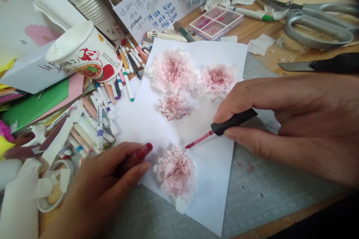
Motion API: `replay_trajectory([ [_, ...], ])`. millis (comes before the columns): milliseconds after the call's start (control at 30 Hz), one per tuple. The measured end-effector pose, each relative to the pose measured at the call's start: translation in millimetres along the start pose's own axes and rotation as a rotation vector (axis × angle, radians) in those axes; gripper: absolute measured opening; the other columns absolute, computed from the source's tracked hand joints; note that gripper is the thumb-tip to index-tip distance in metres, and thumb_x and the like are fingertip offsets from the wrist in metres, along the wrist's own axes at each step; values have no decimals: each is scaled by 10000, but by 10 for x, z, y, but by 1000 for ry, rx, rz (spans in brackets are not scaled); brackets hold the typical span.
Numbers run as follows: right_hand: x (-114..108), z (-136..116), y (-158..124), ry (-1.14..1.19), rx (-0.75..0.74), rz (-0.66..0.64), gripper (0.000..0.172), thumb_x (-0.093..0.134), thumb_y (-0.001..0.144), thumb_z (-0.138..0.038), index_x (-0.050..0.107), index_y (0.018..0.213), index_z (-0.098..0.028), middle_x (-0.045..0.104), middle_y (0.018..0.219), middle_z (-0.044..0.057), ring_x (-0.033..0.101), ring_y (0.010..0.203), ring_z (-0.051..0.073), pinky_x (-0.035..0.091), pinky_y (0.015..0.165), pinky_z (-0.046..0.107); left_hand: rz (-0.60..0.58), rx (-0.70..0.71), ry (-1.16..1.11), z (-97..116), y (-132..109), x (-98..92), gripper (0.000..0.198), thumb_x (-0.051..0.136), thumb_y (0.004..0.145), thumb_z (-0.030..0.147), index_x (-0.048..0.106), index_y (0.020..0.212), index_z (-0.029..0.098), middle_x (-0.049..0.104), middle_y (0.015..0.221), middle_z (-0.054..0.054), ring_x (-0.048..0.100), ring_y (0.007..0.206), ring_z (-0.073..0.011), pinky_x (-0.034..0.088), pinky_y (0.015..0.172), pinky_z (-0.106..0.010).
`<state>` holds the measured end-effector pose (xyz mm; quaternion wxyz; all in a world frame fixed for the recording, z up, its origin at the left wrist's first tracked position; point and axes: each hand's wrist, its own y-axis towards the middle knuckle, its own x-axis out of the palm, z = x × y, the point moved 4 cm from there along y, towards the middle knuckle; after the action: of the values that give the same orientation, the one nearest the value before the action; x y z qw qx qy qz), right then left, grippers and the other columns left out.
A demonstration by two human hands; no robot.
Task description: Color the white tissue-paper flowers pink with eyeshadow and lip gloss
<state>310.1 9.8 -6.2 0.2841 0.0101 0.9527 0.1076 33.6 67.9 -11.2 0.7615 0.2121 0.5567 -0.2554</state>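
Pinched in my right hand (269,123) is the black cap of a lip gloss applicator (235,121); its red tip touches or hovers just at the upper edge of a pink and white paper flower (176,173). My left hand (112,183) is closed around the red lip gloss tube (137,157), its uncapped neck pointing up and right. Thin red marks show on that flower's upper petals. Above lie a small flower with red-edged petals (175,107) and two paler ones, a large flower (171,70) and another flower (217,78). All rest on a white paper sheet (207,119).
A cutting mat (252,194) lies beneath the sheet. Many markers (99,119) are heaped at left beside a paper cup (86,50). A palette (215,22), scissors (311,20) and a bare-bladed knife (322,63) lie at upper right. A tape roll (45,205) sits at lower left.
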Motion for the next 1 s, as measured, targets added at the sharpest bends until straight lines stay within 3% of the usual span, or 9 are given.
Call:
replay_trajectory([
  [333,0,-6,-10,12,38,-35,58,711,733,-236,719,745,-292,697,687,-78,604,571,107,441,513,248,-29,-23,17,-55,-53,26,213,598,876,532,667,912,333,762,700,122,705,535,-103,489,471,-114],
  [533,-7,-16,-37,67,-3,-46,152,724,701,-143,712,741,-289,673,636,-104,585,512,72,425,470,221,-16,-10,14,-34,-34,16,222,589,880,539,666,889,331,759,683,121,693,509,-106,481,448,-119],
  [667,9,0,-28,52,33,-80,106,728,729,-188,717,752,-291,678,650,-92,590,519,87,440,490,237,-6,-34,13,-59,-48,31,260,580,879,561,676,886,320,773,712,103,707,536,-121,480,436,-135],
  [1000,-9,-24,-4,-35,40,-26,84,722,736,-241,740,763,-318,696,686,-81,588,550,107,419,496,251,-42,-75,8,-56,-48,7,240,598,863,531,685,886,309,768,703,96,700,542,-124,486,467,-140],
])
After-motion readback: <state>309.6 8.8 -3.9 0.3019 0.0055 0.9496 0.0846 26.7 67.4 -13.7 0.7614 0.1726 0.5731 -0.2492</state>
